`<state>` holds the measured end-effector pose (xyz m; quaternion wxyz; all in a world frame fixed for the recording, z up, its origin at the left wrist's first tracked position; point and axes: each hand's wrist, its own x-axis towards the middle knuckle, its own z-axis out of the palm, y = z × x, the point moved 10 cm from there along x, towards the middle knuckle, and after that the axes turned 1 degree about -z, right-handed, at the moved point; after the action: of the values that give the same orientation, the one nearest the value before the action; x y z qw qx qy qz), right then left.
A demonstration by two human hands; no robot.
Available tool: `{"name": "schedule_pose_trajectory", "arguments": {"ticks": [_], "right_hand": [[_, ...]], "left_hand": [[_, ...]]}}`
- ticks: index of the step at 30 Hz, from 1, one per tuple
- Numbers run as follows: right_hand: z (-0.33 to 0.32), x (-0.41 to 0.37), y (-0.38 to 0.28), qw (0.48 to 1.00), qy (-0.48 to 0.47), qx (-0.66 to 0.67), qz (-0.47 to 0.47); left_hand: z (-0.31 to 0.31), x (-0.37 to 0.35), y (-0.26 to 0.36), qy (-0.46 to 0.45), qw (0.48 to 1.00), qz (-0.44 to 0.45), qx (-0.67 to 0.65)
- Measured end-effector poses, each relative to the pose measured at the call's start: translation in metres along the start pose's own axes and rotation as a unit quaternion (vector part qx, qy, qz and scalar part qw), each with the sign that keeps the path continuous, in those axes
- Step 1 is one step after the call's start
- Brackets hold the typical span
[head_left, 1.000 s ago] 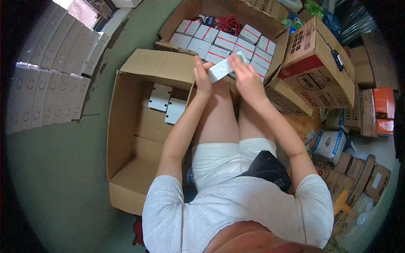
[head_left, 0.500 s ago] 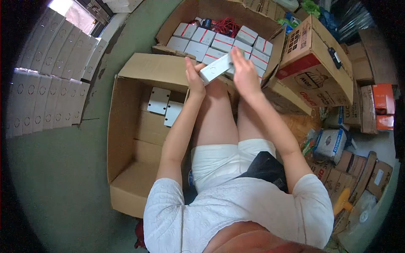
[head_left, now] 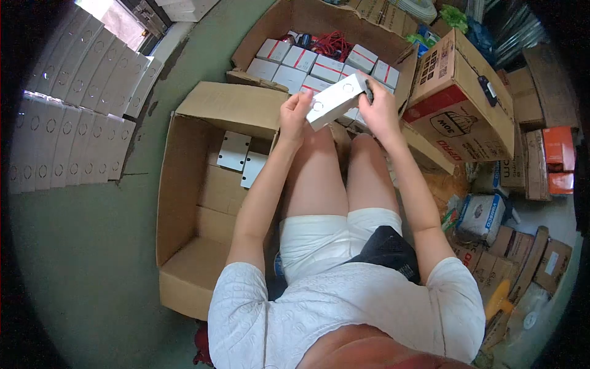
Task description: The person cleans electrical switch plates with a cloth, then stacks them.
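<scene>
White box (head_left: 335, 98) is held above the knees (head_left: 319, 154) by both ends. The left hand (head_left: 295, 117) pinches its nearer, lower end and the right hand (head_left: 381, 111) clasps the farther end. Its long axis slants from near-left to far-right. Beyond it lies a carton (head_left: 270, 24) of small red-striped boxes (head_left: 301, 58).

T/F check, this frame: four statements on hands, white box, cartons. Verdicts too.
1. The left hand and right hand both grip the white box. True.
2. The white box lies inside a carton. False: it is held in the air.
3. The open carton on the person's left is packed full. False: only two white plates lie in it.
4. The far carton holds red-striped small boxes. True.
</scene>
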<state>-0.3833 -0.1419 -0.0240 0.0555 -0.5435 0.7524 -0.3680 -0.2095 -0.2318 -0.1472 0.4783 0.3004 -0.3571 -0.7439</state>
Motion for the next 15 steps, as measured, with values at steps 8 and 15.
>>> {"name": "schedule_pose_trajectory", "arguments": {"ticks": [8, 15], "right_hand": [[-0.003, -0.002, -0.033, 0.986, -0.026, -0.064, -0.153], [0.022, -0.04, -0.074, 0.965, -0.064, -0.09, -0.236]], "left_hand": [[0.068, -0.036, -0.021, -0.313, 0.936, -0.159, 0.034], [0.026, 0.004, -0.021, -0.155, 0.987, -0.029, 0.024]]}}
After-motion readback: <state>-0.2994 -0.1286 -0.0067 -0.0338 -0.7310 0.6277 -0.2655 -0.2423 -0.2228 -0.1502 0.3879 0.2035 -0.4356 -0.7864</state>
